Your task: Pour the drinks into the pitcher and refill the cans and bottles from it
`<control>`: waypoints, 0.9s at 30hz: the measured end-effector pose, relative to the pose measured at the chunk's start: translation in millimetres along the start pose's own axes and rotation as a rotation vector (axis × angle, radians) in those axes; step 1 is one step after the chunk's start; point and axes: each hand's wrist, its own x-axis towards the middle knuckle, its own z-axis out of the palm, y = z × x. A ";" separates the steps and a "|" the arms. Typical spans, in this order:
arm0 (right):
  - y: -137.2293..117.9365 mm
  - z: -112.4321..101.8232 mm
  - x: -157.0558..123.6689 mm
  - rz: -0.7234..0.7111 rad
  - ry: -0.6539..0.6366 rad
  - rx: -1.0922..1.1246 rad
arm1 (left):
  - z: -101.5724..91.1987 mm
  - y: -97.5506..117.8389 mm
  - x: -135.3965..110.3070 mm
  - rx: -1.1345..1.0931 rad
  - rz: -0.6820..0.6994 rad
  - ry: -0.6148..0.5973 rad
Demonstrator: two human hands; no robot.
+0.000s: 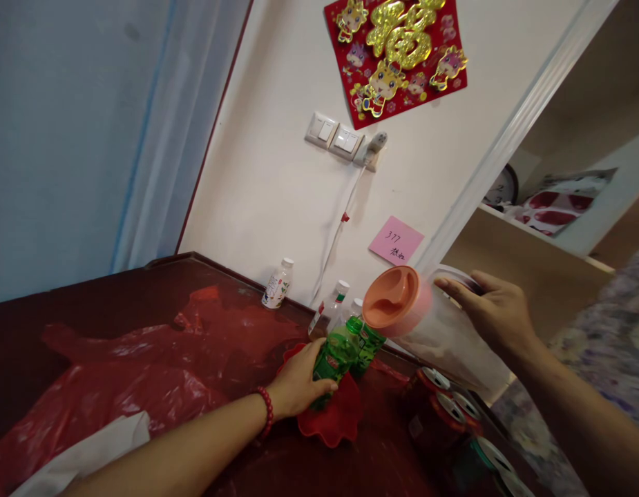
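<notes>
My left hand [297,383], with a red bead bracelet at the wrist, is wrapped round a green plastic bottle [338,353]. The bottle leans slightly to the right and has no visible cap; its lower part is over a red scalloped dish [334,422]. My right hand [498,310] grips the handle of a translucent pitcher [446,338] with an orange-pink lid [392,297]. That pitcher is tipped to the left, its lid close above the bottle's mouth. I cannot make out any liquid stream. Behind the bottle stands another green container [369,345], partly hidden.
Several opened drink cans [437,417] stand at the right of the dark red table [278,469]. A white bottle [276,284] and a clear bottle [327,310] are by the wall, near a hanging cable [332,238]. A crumpled red plastic bag [137,366] covers the left.
</notes>
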 end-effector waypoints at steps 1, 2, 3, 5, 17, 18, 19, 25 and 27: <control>0.0 0.5 0.0 0.000 0.001 0.002 | 0.0 -0.2 -0.1 0.001 0.002 0.001; 0.1 0.9 0.0 0.000 0.004 0.003 | 0.0 -0.3 -0.1 0.001 0.006 0.002; 0.2 1.2 0.0 -0.001 0.005 0.004 | 0.0 -0.3 -0.1 0.000 0.008 0.004; 0.6 1.5 -0.2 -0.006 0.007 0.008 | 0.0 0.0 0.0 -0.004 0.004 0.006; -0.6 0.4 -1.4 0.028 -0.015 0.016 | -1.1 -0.3 1.4 -0.006 0.003 -0.005; -0.5 0.2 -1.2 0.030 -0.018 0.008 | -0.9 -0.6 1.5 -0.005 0.006 -0.004; -0.8 0.0 -1.0 0.030 -0.021 0.001 | -0.7 -0.7 1.7 -0.004 0.008 -0.006; -4.1 -0.9 -0.6 0.007 -0.015 0.003 | -1.2 -0.2 2.5 0.001 0.000 -0.006; -3.7 -1.0 -1.0 0.012 -0.016 0.010 | -1.5 0.5 1.9 0.006 -0.003 -0.001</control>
